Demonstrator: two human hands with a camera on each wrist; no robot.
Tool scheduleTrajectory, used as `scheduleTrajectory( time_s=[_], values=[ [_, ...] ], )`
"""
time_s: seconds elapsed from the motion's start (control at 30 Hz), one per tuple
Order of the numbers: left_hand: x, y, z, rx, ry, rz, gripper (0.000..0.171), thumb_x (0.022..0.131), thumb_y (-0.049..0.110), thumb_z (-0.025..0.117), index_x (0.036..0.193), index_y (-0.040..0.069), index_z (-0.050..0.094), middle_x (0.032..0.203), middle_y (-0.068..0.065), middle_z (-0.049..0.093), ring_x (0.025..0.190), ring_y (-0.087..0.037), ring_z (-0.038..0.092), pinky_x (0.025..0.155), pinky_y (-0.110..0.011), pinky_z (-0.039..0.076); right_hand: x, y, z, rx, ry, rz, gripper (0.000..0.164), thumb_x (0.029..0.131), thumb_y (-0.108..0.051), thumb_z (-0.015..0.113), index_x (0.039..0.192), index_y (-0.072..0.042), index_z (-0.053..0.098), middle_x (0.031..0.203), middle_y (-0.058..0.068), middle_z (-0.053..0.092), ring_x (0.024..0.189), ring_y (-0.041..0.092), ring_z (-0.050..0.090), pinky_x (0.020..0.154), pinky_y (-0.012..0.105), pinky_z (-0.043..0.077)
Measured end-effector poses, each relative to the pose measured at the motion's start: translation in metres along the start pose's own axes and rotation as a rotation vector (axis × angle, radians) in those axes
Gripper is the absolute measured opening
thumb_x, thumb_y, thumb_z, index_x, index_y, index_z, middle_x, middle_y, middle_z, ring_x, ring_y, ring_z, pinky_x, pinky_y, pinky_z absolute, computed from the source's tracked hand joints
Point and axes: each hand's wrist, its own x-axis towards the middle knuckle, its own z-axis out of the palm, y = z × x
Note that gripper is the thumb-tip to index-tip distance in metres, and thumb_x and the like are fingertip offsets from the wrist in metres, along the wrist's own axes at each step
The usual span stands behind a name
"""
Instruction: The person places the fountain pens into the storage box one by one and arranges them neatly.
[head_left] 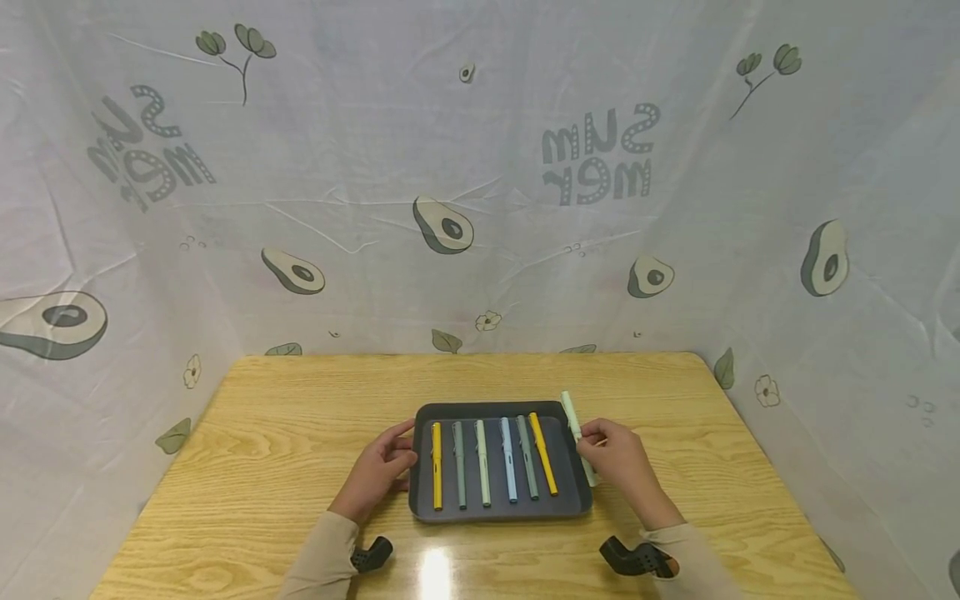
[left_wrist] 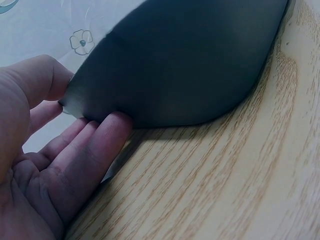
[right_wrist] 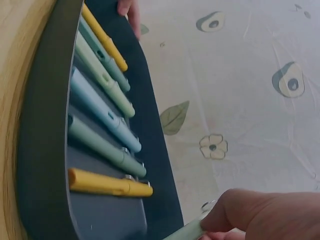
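A dark grey tray (head_left: 502, 516) holds several capped pens lying side by side: yellow, grey-green, pale green and light blue. My left hand (head_left: 385, 462) grips the tray's left edge; in the left wrist view its thumb is at the rim and its fingers (left_wrist: 107, 135) reach beneath the tray wall. My right hand (head_left: 615, 450) pinches a pale green pen (head_left: 569, 410) over the tray's right edge, with the pen tilted. The nearest pen inside is a yellow pen (head_left: 543, 454), also seen as the lowest pen in the right wrist view.
A wooden table (head_left: 300, 408) lies under the tray. Behind and beside it hangs a pale curtain (head_left: 480, 125) printed with avocados, leaves and lettering. A black curved piece (head_left: 372, 554) is at the left wrist, and another black piece (head_left: 633, 557) at the right.
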Motion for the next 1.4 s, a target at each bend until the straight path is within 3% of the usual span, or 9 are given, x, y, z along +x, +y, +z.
scheduleTrajectory(
  time_s=[0.57,0.97,1.23,1.4],
  values=[
    [-0.004,0.002,0.001,0.020,0.016,-0.008,0.060,0.101,0.007,0.065,0.156,0.019,0.047,0.133,-0.019,0.059,0.108,-0.026,0.065,0.073,-0.042,0.063,0.001,-0.011,0.026,-0.061,0.016,0.026,0.014,0.089,-0.009,0.069,0.101,-0.001,0.069,0.086,0.004,0.066,0.075,0.018,0.058,0.064,0.033,0.049],
    [-0.004,0.003,0.001,0.022,0.023,0.003,0.060,0.100,0.007,0.066,0.156,0.017,0.047,0.132,-0.019,0.060,0.107,-0.027,0.065,0.072,-0.044,0.062,0.000,-0.015,0.042,-0.330,0.057,-0.021,0.003,0.085,-0.006,0.068,0.085,-0.007,0.065,0.072,0.001,0.059,0.060,0.017,0.052,0.050,0.031,0.040],
    [-0.004,0.004,0.001,0.017,0.014,0.009,0.060,0.100,0.008,0.066,0.156,0.017,0.047,0.133,-0.019,0.060,0.109,-0.028,0.065,0.072,-0.044,0.062,0.001,-0.019,0.049,-0.522,0.032,-0.065,0.034,0.090,-0.003,0.063,0.060,-0.014,0.051,0.057,-0.001,0.048,0.052,0.016,0.045,0.045,0.032,0.036],
    [-0.004,0.005,0.002,0.016,0.019,0.011,0.060,0.100,0.008,0.067,0.156,0.017,0.047,0.132,-0.019,0.060,0.108,-0.028,0.065,0.072,-0.044,0.062,0.002,-0.020,0.051,-0.569,0.021,-0.072,0.036,0.092,-0.007,0.066,0.059,-0.013,0.051,0.057,0.000,0.050,0.053,0.017,0.046,0.045,0.034,0.039]
  ],
)
